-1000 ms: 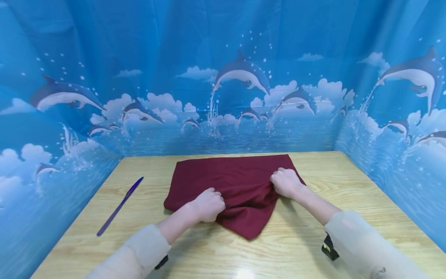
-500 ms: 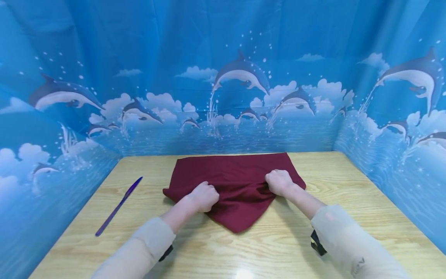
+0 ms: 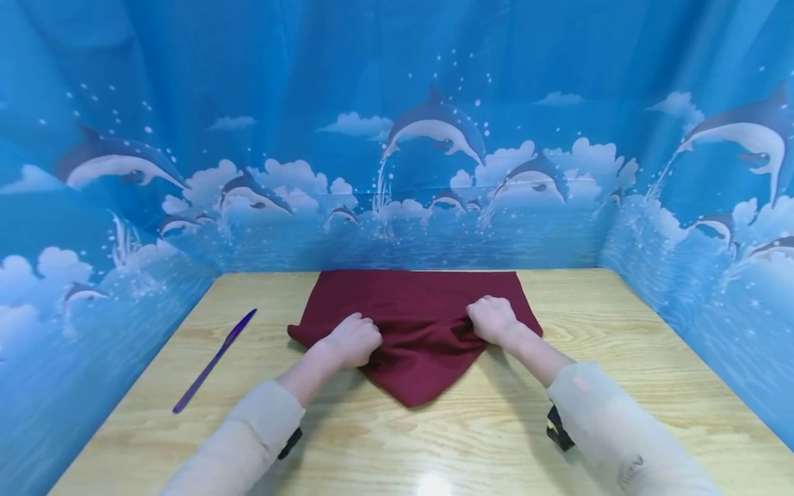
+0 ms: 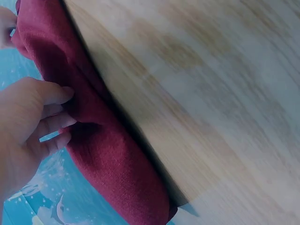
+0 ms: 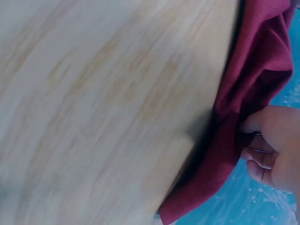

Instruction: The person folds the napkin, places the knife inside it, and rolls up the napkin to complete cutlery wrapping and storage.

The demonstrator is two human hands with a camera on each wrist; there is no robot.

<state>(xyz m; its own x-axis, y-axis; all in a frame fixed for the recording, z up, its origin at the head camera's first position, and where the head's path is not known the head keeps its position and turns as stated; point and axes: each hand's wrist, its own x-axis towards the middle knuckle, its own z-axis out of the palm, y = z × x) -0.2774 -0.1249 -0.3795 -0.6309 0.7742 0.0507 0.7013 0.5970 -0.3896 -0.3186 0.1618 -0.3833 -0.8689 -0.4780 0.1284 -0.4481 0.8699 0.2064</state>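
Observation:
A dark red cloth [image 3: 412,293] lies spread at the far middle of the table, its near part bunched into folds with one corner pointing toward me. My left hand [image 3: 355,339] pinches the near part of it left of centre; in the left wrist view the thumb and fingers [image 4: 58,93] press into a fold. On the right, my right hand [image 3: 493,319] grips the same cloth, and the right wrist view shows its thumb and fingertips tucked into a crease of the cloth [image 5: 225,145]. Parts of the fingertips are hidden in the fabric.
A purple plastic knife [image 3: 214,362] lies slanted on the left of the wooden table [image 3: 620,344]. Behind and at both sides hangs a blue curtain [image 3: 397,227] printed with dolphins, close to the table's edges.
Both hands have shifted a little left and away from me, still gripping the cloth. The hanging corner has moved left and back with them. The knife stays put.

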